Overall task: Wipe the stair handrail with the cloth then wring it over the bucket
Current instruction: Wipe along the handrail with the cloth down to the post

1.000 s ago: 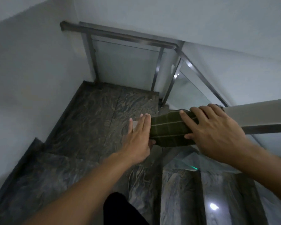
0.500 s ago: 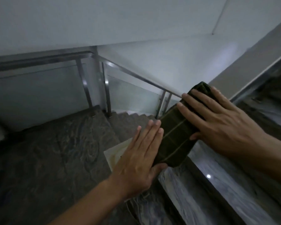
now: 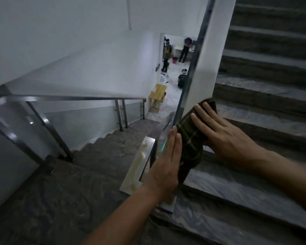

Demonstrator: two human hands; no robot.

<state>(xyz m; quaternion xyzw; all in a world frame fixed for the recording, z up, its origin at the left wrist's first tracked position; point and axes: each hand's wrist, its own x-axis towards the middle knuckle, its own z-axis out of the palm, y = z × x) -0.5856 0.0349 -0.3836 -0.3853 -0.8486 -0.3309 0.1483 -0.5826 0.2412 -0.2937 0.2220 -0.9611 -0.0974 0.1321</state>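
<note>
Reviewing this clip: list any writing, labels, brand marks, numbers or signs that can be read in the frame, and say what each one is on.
None: no readable text, number or sign shows anywhere in this frame.
The dark green cloth under the right hand and beside the left hand carries only pale check lines, no label.
The handrail, walls and steps are unmarked.
The room through the doorway is too small and blurred to show any writing.
</note>
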